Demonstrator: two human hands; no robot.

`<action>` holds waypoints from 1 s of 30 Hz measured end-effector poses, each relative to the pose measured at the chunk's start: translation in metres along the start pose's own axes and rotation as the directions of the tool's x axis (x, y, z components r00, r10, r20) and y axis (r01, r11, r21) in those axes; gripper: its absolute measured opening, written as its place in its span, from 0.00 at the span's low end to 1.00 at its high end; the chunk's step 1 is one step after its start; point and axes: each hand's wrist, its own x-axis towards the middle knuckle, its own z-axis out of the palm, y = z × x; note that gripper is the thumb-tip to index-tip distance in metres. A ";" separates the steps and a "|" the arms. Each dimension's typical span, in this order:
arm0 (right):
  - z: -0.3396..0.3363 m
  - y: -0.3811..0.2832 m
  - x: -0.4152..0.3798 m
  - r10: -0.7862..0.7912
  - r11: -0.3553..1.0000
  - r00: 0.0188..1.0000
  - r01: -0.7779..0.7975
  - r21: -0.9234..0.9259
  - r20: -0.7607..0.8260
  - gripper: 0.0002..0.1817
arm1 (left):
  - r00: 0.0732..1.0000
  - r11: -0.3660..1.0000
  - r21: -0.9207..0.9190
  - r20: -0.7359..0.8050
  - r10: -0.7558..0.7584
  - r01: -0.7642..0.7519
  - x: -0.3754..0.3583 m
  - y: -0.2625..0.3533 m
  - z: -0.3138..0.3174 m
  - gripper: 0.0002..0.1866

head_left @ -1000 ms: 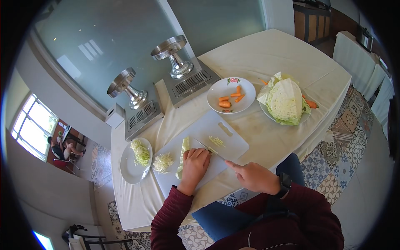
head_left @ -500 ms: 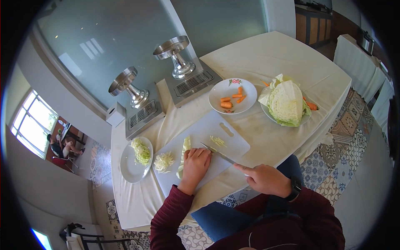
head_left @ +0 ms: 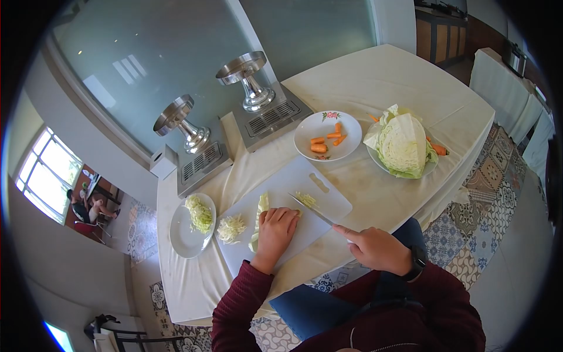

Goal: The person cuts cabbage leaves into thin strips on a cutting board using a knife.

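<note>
My left hand [head_left: 274, 232] presses down on a pale green cabbage wedge [head_left: 259, 209] lying on the white cutting board [head_left: 321, 176]. My right hand [head_left: 375, 247] grips a knife [head_left: 312, 210] by its handle; the blade points up-left over the board, just right of my left fingers. A few cabbage shreds [head_left: 305, 199] lie under the blade tip. A pile of shredded cabbage [head_left: 230, 227] sits on the board's left end.
A white plate [head_left: 182, 237] with shredded cabbage stands left of the board. Behind are a bowl of carrot pieces [head_left: 326, 135], a halved cabbage [head_left: 403, 144] on a plate, and two metal stands [head_left: 248, 76] on bases. The table edge runs close to my body.
The knife blade has lifted and swung slightly right, away from my left fingers. My right hand has shifted a little to the right. The left hand stays on the wedge.
</note>
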 end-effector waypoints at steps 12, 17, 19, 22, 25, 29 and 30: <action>0.011 0.002 0.002 -0.056 0.998 0.998 0.056 0.032 -0.012 0.33 | 1.000 1.000 0.015 0.024 0.010 -0.011 0.000 0.001 -0.002 0.08; 0.011 -0.007 0.000 -0.058 0.996 0.998 0.057 0.069 0.012 0.34 | 0.999 0.999 0.037 0.030 0.014 -0.015 -0.002 -0.001 0.001 0.08; 0.010 -0.011 0.000 -0.035 0.995 0.999 0.033 0.098 0.027 0.34 | 1.000 0.999 0.034 0.019 0.014 -0.014 -0.002 -0.001 0.002 0.08; 0.010 -0.016 -0.002 -0.009 0.996 0.999 0.004 0.093 0.051 0.35 | 1.000 0.999 0.034 0.003 0.021 -0.021 -0.001 0.001 0.001 0.07; 0.010 -0.018 -0.003 -0.023 0.998 0.998 0.019 0.061 0.063 0.35 | 1.000 1.000 0.024 0.002 0.009 -0.009 -0.001 0.001 0.001 0.06; 0.009 -0.017 -0.010 -0.040 0.999 0.997 0.037 0.033 0.069 0.37 | 1.000 1.000 0.020 -0.004 0.008 -0.008 -0.001 0.000 0.001 0.06; 0.006 -0.020 -0.014 -0.033 0.999 0.996 0.031 0.027 0.079 0.37 | 1.000 1.000 0.018 -0.004 0.005 -0.005 -0.001 0.000 0.001 0.06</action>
